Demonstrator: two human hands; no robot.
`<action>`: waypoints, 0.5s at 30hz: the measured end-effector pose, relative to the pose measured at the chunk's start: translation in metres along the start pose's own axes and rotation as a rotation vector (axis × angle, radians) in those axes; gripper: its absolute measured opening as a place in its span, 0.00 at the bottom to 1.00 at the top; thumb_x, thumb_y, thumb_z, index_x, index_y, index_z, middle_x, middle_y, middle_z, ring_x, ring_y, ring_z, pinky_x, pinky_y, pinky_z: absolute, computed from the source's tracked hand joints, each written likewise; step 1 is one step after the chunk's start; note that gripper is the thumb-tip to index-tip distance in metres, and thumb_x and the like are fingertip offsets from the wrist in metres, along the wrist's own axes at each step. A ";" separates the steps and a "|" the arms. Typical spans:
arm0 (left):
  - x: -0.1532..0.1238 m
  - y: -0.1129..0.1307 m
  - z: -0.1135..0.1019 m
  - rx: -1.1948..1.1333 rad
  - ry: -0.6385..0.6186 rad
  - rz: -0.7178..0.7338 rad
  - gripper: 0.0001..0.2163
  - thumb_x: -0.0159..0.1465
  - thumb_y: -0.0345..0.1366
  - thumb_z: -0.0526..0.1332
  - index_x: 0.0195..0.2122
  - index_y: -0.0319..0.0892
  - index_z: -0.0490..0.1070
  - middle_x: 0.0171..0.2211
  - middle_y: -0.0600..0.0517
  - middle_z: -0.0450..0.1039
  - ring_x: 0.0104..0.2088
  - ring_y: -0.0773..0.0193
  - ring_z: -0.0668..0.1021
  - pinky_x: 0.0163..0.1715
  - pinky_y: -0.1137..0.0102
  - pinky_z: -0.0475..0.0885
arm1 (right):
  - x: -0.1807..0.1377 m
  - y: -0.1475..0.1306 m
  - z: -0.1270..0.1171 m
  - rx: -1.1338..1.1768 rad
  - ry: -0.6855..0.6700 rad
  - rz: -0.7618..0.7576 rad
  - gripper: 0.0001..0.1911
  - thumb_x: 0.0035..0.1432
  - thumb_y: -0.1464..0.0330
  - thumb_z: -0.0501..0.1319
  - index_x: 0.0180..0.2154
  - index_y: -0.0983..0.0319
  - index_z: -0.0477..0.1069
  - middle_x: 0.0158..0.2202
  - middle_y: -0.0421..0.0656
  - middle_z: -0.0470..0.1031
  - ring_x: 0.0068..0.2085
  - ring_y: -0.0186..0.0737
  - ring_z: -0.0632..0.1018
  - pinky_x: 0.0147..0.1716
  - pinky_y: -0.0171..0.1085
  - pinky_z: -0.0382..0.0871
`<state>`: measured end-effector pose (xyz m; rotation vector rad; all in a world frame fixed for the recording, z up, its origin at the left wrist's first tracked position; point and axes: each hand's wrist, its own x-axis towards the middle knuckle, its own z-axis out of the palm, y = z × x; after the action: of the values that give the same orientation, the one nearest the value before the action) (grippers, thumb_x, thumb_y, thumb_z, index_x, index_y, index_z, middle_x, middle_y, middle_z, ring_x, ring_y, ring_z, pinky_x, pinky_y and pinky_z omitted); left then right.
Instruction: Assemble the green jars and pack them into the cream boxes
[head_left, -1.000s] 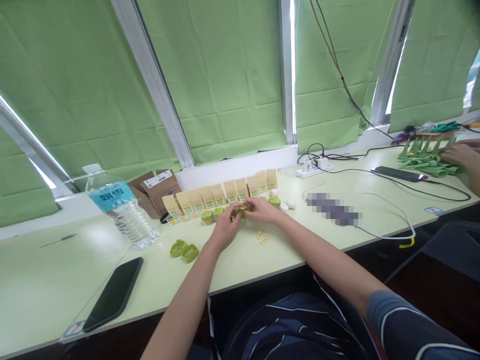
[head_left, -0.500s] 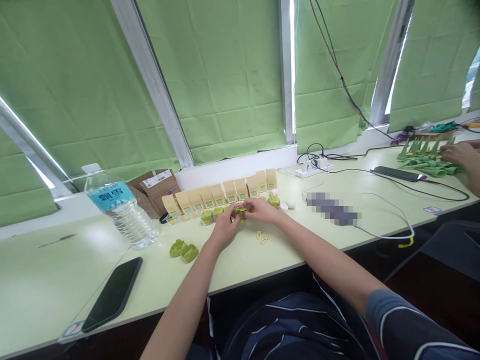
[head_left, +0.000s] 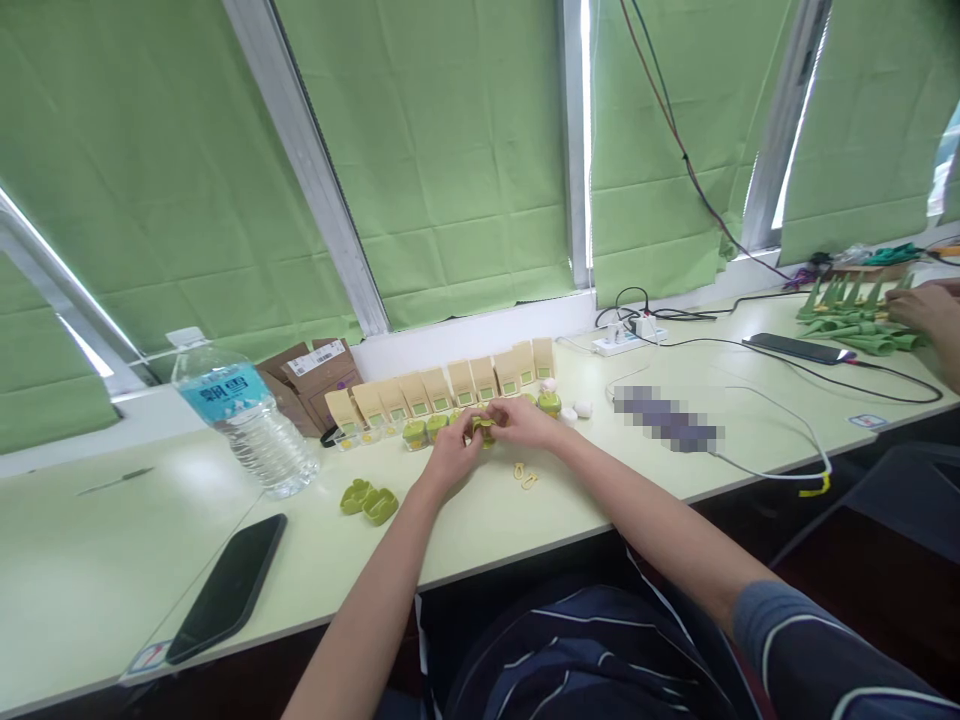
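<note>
Over the table, my left hand [head_left: 457, 446] and my right hand [head_left: 523, 423] come together with curled fingers around a small green lid-like piece [head_left: 484, 430], mostly hidden by the fingers. Behind them runs a row of small clear containers with green tops [head_left: 415, 432], some of them covered by my hands. Two yellow ring-shaped pieces [head_left: 529, 481] lie in front of my right hand. To the left of my left forearm sit two loose green lid-like pieces [head_left: 380, 505], touching each other.
A row of small kraft paper bags [head_left: 435, 390] stands at the back, beside a cardboard box [head_left: 319, 380]. A large water bottle [head_left: 247, 420] and a black phone [head_left: 229, 585] are at left. Power strip [head_left: 626, 341], cables and another person's hand [head_left: 930, 305] near green pieces are at right.
My hands stay at almost the same spot, fingers still on the green piece. The whole view has shifted very slightly.
</note>
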<state>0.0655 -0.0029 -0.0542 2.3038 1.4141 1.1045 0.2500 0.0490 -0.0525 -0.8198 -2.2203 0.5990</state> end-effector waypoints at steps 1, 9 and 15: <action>0.000 0.000 0.000 0.003 -0.002 -0.003 0.10 0.64 0.34 0.55 0.46 0.44 0.69 0.26 0.56 0.71 0.25 0.67 0.69 0.30 0.71 0.64 | 0.000 0.000 0.000 -0.003 -0.003 -0.003 0.02 0.54 0.70 0.60 0.32 0.62 0.69 0.29 0.39 0.74 0.29 0.33 0.71 0.29 0.31 0.59; 0.000 -0.001 0.001 0.012 -0.002 -0.004 0.10 0.64 0.33 0.55 0.45 0.44 0.69 0.26 0.56 0.70 0.25 0.67 0.68 0.30 0.71 0.63 | 0.000 -0.001 -0.001 -0.036 -0.009 -0.009 0.02 0.54 0.70 0.59 0.32 0.62 0.68 0.27 0.38 0.71 0.29 0.33 0.70 0.28 0.32 0.57; 0.000 -0.002 0.002 0.009 0.024 -0.023 0.10 0.65 0.35 0.54 0.46 0.45 0.70 0.25 0.56 0.68 0.24 0.67 0.67 0.30 0.71 0.63 | 0.001 0.002 0.002 -0.005 -0.023 -0.027 0.06 0.56 0.69 0.59 0.37 0.62 0.71 0.28 0.38 0.72 0.29 0.33 0.70 0.28 0.31 0.57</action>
<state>0.0650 -0.0012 -0.0566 2.2825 1.4532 1.1246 0.2492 0.0505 -0.0543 -0.7878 -2.2505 0.5932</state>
